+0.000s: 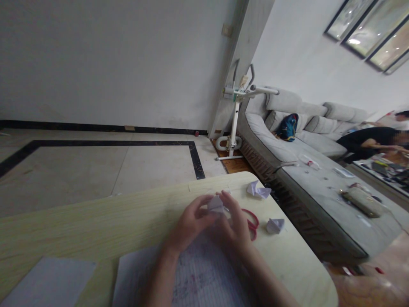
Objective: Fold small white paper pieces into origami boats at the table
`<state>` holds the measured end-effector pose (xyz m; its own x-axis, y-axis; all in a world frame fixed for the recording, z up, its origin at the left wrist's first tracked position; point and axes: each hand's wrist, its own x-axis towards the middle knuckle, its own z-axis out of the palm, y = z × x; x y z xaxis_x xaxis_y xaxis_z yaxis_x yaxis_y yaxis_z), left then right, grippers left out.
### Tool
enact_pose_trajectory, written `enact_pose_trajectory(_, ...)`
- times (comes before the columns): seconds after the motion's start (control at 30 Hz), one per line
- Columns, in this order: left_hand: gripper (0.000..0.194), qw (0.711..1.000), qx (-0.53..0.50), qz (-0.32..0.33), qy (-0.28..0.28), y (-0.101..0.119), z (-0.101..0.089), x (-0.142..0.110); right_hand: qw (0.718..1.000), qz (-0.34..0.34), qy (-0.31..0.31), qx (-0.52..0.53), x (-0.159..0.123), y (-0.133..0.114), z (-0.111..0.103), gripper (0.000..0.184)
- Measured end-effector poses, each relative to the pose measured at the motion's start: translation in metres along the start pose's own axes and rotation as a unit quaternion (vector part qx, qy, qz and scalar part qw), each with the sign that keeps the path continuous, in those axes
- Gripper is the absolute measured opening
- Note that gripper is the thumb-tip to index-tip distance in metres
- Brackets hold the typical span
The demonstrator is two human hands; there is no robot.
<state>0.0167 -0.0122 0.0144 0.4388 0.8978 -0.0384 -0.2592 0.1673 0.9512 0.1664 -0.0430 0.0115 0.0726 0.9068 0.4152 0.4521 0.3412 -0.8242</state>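
Observation:
Both my hands meet over the pale wooden table (96, 217), pinching a small folded white paper piece (215, 205) between them. My left hand (191, 224) grips it from the left with curled fingers. My right hand (234, 224) grips it from the right, fingertips on its top edge. Red-handled scissors (252, 221) lie just right of my right hand. Two other folded paper pieces rest on the table, one (258, 190) near the far edge and one (275, 225) by the scissors. A lined sheet (204, 277) lies under my forearms.
Another white sheet (51, 281) lies at the table's near left. A grey sofa (306, 170) with a blue bag (288, 126) and small items stands to the right. A white exercise machine (235, 115) is by the wall. A person in black (370, 143) sits at far right.

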Motion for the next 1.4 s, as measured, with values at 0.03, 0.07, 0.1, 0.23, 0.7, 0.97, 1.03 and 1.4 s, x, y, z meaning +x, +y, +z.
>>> enact_pose_trajectory(0.03,0.045,1.000,0.004,0.001,0.003,0.000,0.000,0.000,1.000,-0.002,0.004,-0.006,0.000,0.001,0.000,0.048)
enact_pose_trajectory(0.07,0.044,1.000,0.009,0.001,0.007,0.000,0.001,0.000,1.000,-0.004,0.006,-0.014,0.000,0.001,0.000,0.048)
enact_pose_trajectory(0.1,0.043,1.000,0.014,0.002,0.009,-0.001,0.001,0.001,1.000,-0.007,0.008,-0.022,0.001,0.002,0.000,0.047)
enact_pose_trajectory(0.23,0.043,1.000,0.026,-0.001,0.014,-0.002,0.001,0.001,0.999,-0.016,0.000,-0.051,0.002,0.004,-0.001,0.046)
enact_pose_trajectory(0.7,0.029,0.993,0.097,0.033,0.065,-0.007,0.004,0.002,0.993,-0.014,-0.007,-0.119,0.003,0.001,0.001,0.041)
enact_pose_trajectory(0.97,0.025,0.988,0.115,0.040,0.092,-0.003,0.008,0.002,0.995,0.029,-0.015,-0.098,0.002,-0.001,0.001,0.036)
enact_pose_trajectory(1.03,0.024,0.989,0.109,0.037,0.090,-0.002,0.010,0.002,0.996,0.049,-0.013,-0.078,0.003,-0.003,0.001,0.034)
enact_pose_trajectory(1.4,0.031,0.993,0.023,-0.008,0.111,0.006,0.005,-0.003,0.994,0.101,-0.005,0.050,0.007,-0.010,0.000,0.025)
